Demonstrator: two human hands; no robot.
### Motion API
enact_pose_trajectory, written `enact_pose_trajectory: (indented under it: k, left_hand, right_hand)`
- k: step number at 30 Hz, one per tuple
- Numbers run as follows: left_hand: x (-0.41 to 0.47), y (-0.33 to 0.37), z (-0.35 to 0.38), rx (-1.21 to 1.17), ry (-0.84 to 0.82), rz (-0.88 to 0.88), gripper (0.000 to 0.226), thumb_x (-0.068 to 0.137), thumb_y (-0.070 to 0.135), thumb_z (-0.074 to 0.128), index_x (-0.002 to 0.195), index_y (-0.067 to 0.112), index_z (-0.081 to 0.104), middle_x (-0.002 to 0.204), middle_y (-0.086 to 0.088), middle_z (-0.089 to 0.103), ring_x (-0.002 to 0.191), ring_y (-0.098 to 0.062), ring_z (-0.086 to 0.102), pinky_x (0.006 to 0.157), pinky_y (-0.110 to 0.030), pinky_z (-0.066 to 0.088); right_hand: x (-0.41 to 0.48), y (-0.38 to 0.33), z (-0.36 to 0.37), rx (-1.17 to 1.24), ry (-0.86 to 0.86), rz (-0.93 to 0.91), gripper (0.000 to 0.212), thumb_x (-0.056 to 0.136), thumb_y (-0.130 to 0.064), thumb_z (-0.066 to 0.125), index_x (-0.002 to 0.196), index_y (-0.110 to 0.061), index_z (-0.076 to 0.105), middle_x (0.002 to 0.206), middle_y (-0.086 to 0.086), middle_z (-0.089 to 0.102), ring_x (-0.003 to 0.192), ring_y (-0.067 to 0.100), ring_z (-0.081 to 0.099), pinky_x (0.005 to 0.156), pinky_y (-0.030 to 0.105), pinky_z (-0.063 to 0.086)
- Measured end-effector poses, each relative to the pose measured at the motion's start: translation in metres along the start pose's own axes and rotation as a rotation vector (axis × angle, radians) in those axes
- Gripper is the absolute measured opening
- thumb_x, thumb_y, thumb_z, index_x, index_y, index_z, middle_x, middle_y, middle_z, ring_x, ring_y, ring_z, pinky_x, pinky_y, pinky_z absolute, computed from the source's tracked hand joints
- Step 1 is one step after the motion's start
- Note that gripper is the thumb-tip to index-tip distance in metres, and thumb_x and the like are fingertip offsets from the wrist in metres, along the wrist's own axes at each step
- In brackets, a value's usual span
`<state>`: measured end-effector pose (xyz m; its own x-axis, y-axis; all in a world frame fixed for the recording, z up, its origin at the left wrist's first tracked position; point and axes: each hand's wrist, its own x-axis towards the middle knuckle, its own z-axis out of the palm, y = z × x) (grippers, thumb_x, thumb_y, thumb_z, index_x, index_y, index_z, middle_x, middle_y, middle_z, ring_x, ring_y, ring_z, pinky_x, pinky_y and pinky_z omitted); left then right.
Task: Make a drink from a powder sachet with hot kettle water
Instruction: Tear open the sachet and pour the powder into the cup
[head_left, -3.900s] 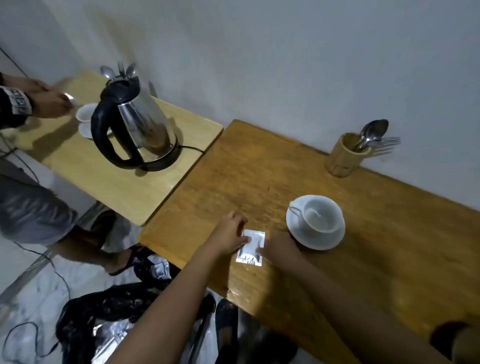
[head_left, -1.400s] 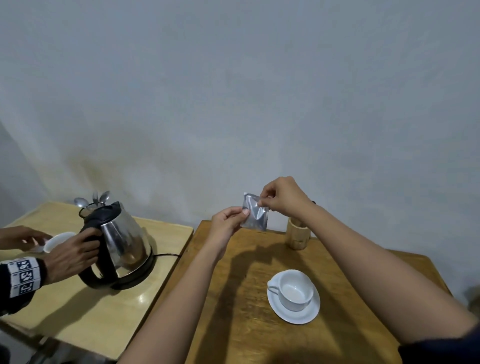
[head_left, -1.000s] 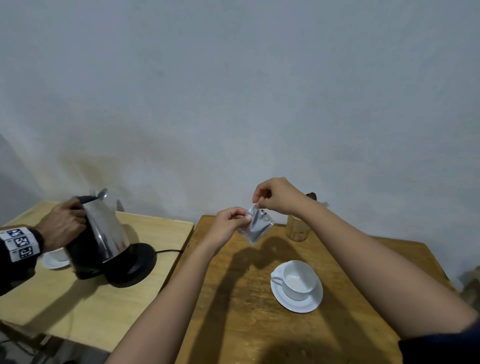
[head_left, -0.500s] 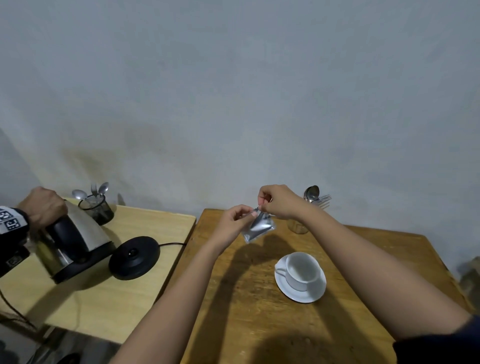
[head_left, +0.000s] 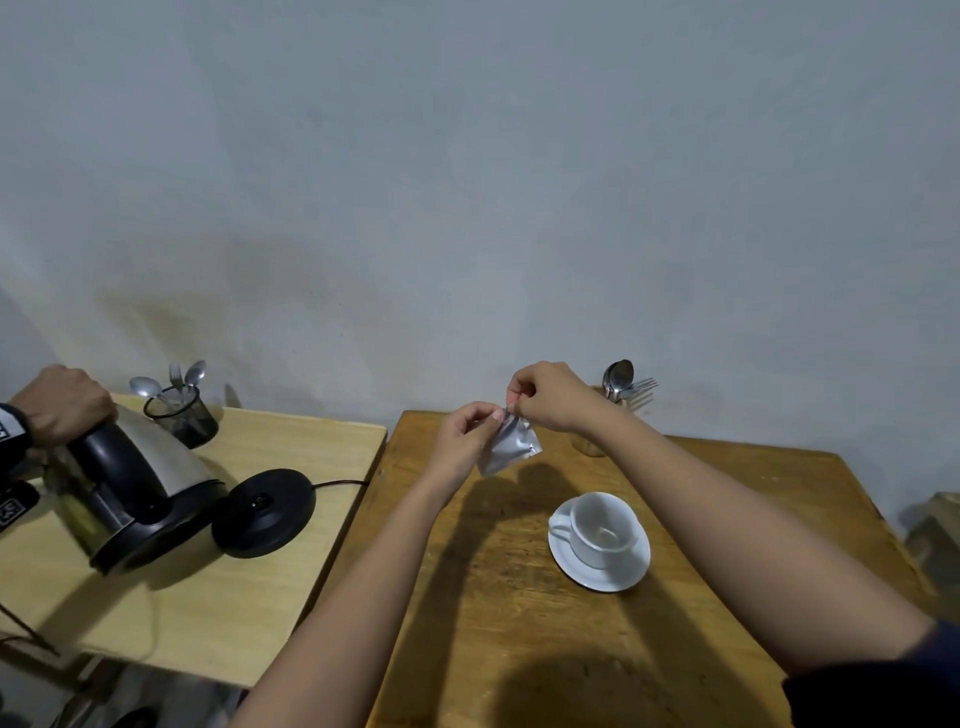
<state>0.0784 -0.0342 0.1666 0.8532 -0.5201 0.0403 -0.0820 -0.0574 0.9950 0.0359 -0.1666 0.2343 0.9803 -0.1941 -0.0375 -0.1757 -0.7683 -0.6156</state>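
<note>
A small silver sachet (head_left: 509, 445) hangs in the air above the brown wooden table (head_left: 519, 623). My left hand (head_left: 467, 441) pinches its upper left edge and my right hand (head_left: 545, 397) pinches its top corner, fingertips almost touching. Below and to the right stands a white cup (head_left: 602, 527) on a white saucer (head_left: 621, 574); the cup looks empty. On the lighter table at left, another person's hand (head_left: 65, 402) holds a steel kettle (head_left: 124, 486) tilted off its black base (head_left: 264, 513).
A wooden holder (head_left: 589, 444) with spoons and forks (head_left: 626, 379) stands at the back of the brown table, behind my right arm. A dark cutlery cup (head_left: 182, 415) sits on the light table (head_left: 208, 597). A cord runs from the kettle base. Grey wall behind.
I lifted the sachet from the table with both hands and brought the fingertips together at its top. The other person took the kettle off its base and tipped it leftward.
</note>
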Motion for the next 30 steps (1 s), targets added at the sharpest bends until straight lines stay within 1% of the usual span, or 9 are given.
enact_pose_trajectory:
  k: [3,8,10,13,16,18,23,28,30]
  left_hand:
    - [0.003,0.000,0.001,-0.096,0.003,-0.064,0.012,0.090,0.011,0.051,0.090,0.005,0.061,0.087,-0.006,0.062,0.082,-0.013,0.057,0.064,-0.011,0.046]
    - [0.008,0.000,0.001,-0.292,0.000,-0.146,0.018,0.086,0.000,0.045,0.073,0.006,0.056,0.063,-0.001,0.061,0.056,-0.006,0.059,0.047,-0.009,0.044]
    - [0.012,-0.003,0.000,-0.369,0.005,-0.202,0.024,0.087,-0.002,0.040,0.069,0.007,0.054,0.059,-0.001,0.061,0.060,-0.012,0.057,0.048,-0.014,0.047]
    - [0.015,-0.007,-0.003,-0.394,0.036,-0.234,0.026,0.086,-0.003,0.036,0.070,0.007,0.053,0.074,-0.009,0.056,0.070,-0.015,0.056,0.061,-0.025,0.045]
    - [0.018,-0.010,-0.007,-0.330,0.105,-0.223,0.024,0.086,-0.003,0.041,0.069,0.008,0.054,0.072,-0.008,0.056,0.070,-0.016,0.054,0.064,-0.026,0.041]
    - [0.022,-0.014,-0.011,-0.328,0.149,-0.195,0.026,0.084,-0.004,0.041,0.065,0.008,0.054,0.064,-0.006,0.055,0.064,-0.016,0.052,0.060,-0.025,0.040]
    - [0.032,-0.022,-0.025,-0.486,0.177,-0.131,0.061,0.083,-0.005,0.030,0.029,0.014,0.052,0.029,0.005,0.046,0.029,-0.006,0.041,0.034,-0.015,0.030]
    - [0.042,-0.042,-0.037,-0.499,0.368,-0.193,0.024,0.076,0.004,0.048,0.053,0.012,0.049,0.035,0.007,0.049,0.036,-0.002,0.043,0.043,-0.018,0.035]
    - [0.042,-0.047,-0.039,-0.488,0.385,-0.212,0.026,0.080,0.001,0.045,0.056,0.012,0.046,0.035,0.007,0.048,0.035,-0.001,0.043,0.041,-0.017,0.035]
  right_hand:
    - [-0.002,-0.002,0.007,0.011,0.021,-0.040,0.019,0.080,0.000,0.047,0.084,-0.003,0.066,0.076,0.003,0.057,0.063,0.011,0.046,0.054,0.017,0.036]
    - [-0.001,-0.001,0.019,-0.039,0.099,-0.172,0.017,0.080,0.004,0.048,0.080,-0.005,0.063,0.075,-0.001,0.049,0.074,0.017,0.047,0.058,0.015,0.034]
    - [0.001,-0.001,0.025,-0.066,0.092,-0.232,0.015,0.083,0.001,0.050,0.085,-0.003,0.064,0.084,0.002,0.051,0.078,0.017,0.047,0.062,0.019,0.036]
    - [0.003,-0.001,0.032,-0.093,0.046,-0.313,0.016,0.086,-0.003,0.050,0.092,-0.004,0.065,0.091,0.005,0.051,0.081,0.020,0.051,0.073,0.031,0.044]
    - [0.001,0.003,0.033,-0.097,0.029,-0.347,0.018,0.089,-0.004,0.051,0.097,-0.004,0.066,0.092,0.006,0.051,0.082,0.018,0.050,0.074,0.029,0.041]
    - [-0.002,0.003,0.034,-0.089,-0.004,-0.393,0.017,0.090,-0.004,0.051,0.096,-0.002,0.066,0.091,0.002,0.049,0.081,0.017,0.049,0.074,0.027,0.039]
    - [-0.009,0.000,0.041,-0.098,-0.098,-0.464,0.012,0.091,-0.007,0.051,0.088,-0.002,0.062,0.086,0.002,0.047,0.065,0.007,0.041,0.068,0.027,0.036]
    - [-0.012,0.004,0.043,-0.056,-0.104,-0.460,0.013,0.091,-0.007,0.050,0.082,-0.005,0.058,0.085,0.000,0.047,0.064,0.000,0.041,0.066,0.023,0.035]
    - [-0.012,0.003,0.044,-0.057,-0.105,-0.476,0.012,0.091,-0.007,0.051,0.082,-0.004,0.058,0.084,-0.001,0.046,0.064,-0.002,0.040,0.064,0.015,0.032]
